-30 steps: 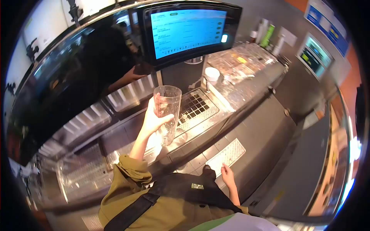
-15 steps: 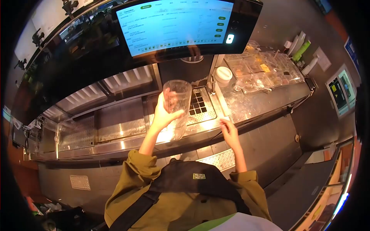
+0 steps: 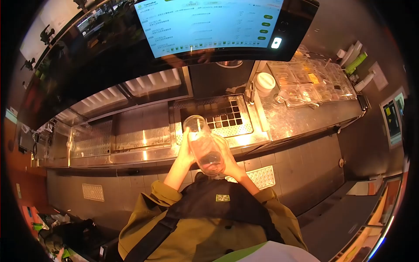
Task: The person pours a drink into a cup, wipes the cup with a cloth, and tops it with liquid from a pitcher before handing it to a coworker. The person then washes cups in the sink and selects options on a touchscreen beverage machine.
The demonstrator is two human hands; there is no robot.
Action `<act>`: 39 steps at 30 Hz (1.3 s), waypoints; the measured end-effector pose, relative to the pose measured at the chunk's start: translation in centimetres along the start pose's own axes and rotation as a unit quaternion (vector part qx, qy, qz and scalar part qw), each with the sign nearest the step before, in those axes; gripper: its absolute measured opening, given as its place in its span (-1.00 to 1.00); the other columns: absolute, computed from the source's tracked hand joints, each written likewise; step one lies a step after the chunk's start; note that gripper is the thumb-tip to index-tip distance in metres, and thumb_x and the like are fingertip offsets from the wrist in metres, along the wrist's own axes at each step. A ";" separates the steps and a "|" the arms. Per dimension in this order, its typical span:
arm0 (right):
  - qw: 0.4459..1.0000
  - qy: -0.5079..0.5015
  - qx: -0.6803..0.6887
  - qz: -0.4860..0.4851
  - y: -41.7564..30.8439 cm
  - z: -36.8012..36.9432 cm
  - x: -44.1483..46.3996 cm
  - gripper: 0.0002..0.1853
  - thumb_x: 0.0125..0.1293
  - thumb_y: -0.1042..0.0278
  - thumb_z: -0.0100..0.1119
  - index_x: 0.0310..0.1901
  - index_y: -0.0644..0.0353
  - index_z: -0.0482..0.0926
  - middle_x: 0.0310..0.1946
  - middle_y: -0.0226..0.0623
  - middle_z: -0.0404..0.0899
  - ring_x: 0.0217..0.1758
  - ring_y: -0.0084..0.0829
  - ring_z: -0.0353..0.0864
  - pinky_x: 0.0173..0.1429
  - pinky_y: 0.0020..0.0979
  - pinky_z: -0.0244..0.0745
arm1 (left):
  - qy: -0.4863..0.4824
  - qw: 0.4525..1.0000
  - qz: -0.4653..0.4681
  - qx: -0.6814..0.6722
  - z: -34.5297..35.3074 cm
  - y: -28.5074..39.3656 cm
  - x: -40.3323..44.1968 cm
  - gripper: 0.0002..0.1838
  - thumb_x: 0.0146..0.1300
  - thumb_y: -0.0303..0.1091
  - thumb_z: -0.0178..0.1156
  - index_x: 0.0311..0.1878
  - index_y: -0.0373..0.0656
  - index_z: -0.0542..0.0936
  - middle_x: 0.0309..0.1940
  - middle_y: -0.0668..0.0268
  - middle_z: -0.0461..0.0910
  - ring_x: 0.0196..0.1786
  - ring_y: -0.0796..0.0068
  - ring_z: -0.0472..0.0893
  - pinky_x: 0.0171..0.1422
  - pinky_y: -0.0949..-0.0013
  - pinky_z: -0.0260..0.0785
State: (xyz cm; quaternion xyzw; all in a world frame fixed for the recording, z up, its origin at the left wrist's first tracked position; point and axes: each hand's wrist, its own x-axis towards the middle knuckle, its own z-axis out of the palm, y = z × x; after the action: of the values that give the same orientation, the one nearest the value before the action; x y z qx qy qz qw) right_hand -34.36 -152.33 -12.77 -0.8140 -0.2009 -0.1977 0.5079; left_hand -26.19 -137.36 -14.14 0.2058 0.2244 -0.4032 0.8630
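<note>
A tall clear cup [image 3: 201, 142] is between my two hands in front of my apron, tilted with its upper end toward the counter. My left hand [image 3: 187, 147] wraps its left side and my right hand [image 3: 224, 152] closes on its right side. Something dark shows through the cup's lower part; I cannot make out whether it is inside. Just beyond the cup lies a drip tray with a square-holed grate [image 3: 224, 114], set into the steel counter [image 3: 142, 131].
Above the counter hangs a lit order screen [image 3: 209, 26]. To the right are a white-lidded container [image 3: 265, 82] and clear boxes of ingredients [image 3: 305, 81]. The counter's front edge [image 3: 126, 158] runs between me and the grate.
The cup has come down and closer to my body, in my left hand. My right hand, apart from it before, has moved left onto the cup. The view has shifted slightly.
</note>
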 end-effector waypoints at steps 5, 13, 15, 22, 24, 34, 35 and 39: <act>0.998 0.058 -0.031 -0.013 -1.1 -1.7 0.0 -0.11 -0.25 0.09 0.41 0.13 0.22 0.16 0.13 -0.04 0.16 0.24 -0.05 0.10 0.28 -0.11 0.01 | -0.003 0.838 0.097 0.537 3.6 2.8 -0.1 -0.41 0.06 0.15 0.06 -0.06 -0.22 0.43 -0.49 0.22 0.55 -0.42 0.33 0.54 -0.25 0.24 0.39; 0.960 0.220 0.048 0.165 -0.4 -3.8 -3.7 -0.08 -0.36 0.42 0.43 0.15 0.23 0.14 0.03 -0.19 0.23 0.12 -0.31 0.23 0.18 -0.32 0.18 | 0.118 0.244 0.656 0.705 18.5 6.6 -1.8 -0.38 0.09 -0.28 0.08 0.25 0.04 0.16 -0.78 0.27 0.42 -0.71 0.27 0.46 -0.58 0.30 0.32; 0.954 0.222 0.084 0.184 -0.3 -3.8 -4.0 -0.07 -0.36 0.46 0.42 0.15 0.22 0.13 0.03 -0.21 0.23 0.11 -0.33 0.23 0.18 -0.32 0.17 | 0.156 0.211 0.659 0.705 19.8 7.4 -0.9 -0.37 0.08 -0.28 0.08 0.26 0.06 0.15 -0.80 0.26 0.41 -0.73 0.26 0.45 -0.61 0.29 0.31; 0.947 0.192 0.129 0.225 0.9 -3.0 -6.1 -0.10 -0.32 0.41 0.41 0.15 0.23 0.14 0.02 -0.21 0.23 0.11 -0.33 0.24 0.20 -0.31 0.15 | 0.178 0.185 0.684 0.683 20.8 7.8 0.0 -0.33 0.05 -0.30 0.07 0.28 0.08 0.10 -0.83 0.23 0.39 -0.77 0.24 0.43 -0.66 0.27 0.29; 0.948 0.189 0.120 0.228 1.0 -3.0 -6.1 -0.10 -0.32 0.42 0.41 0.15 0.23 0.14 0.02 -0.21 0.23 0.11 -0.33 0.24 0.20 -0.31 0.15 | 0.176 0.183 0.687 0.681 21.0 7.8 -0.1 -0.32 0.05 -0.30 0.07 0.28 0.08 0.10 -0.83 0.24 0.39 -0.77 0.24 0.43 -0.66 0.27 0.29; 0.946 0.195 0.124 0.225 0.7 -3.2 -5.7 -0.11 -0.32 0.47 0.40 0.15 0.23 0.13 -0.01 -0.22 0.25 0.09 -0.36 0.26 0.19 -0.33 0.16 | 0.182 0.187 0.663 0.702 20.6 7.9 -0.2 -0.29 0.03 -0.27 0.09 0.30 0.13 0.07 -0.82 0.27 0.40 -0.75 0.26 0.45 -0.65 0.26 0.30; 0.947 0.198 0.123 0.220 0.8 -3.2 -5.8 -0.11 -0.31 0.48 0.40 0.15 0.23 0.13 -0.01 -0.22 0.25 0.09 -0.36 0.26 0.19 -0.33 0.17 | 0.182 0.194 0.656 0.707 20.5 7.8 -0.2 -0.28 0.03 -0.27 0.09 0.30 0.13 0.06 -0.82 0.28 0.41 -0.74 0.26 0.45 -0.65 0.26 0.30; 0.950 0.209 0.100 0.209 0.9 -3.5 -6.3 -0.14 -0.31 0.49 0.39 0.13 0.23 0.14 -0.02 -0.23 0.25 0.09 -0.36 0.26 0.18 -0.33 0.18 | 0.177 0.229 0.641 0.711 20.0 7.6 -0.4 -0.30 0.04 -0.29 0.10 0.29 0.14 0.09 -0.78 0.33 0.45 -0.71 0.29 0.47 -0.57 0.29 0.35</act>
State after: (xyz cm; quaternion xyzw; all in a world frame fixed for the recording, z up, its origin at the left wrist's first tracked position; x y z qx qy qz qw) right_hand -39.56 -156.65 -15.38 -0.7235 0.0658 -0.2316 0.6470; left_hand -15.95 -143.37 3.74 0.8757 -0.2146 0.3379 0.2702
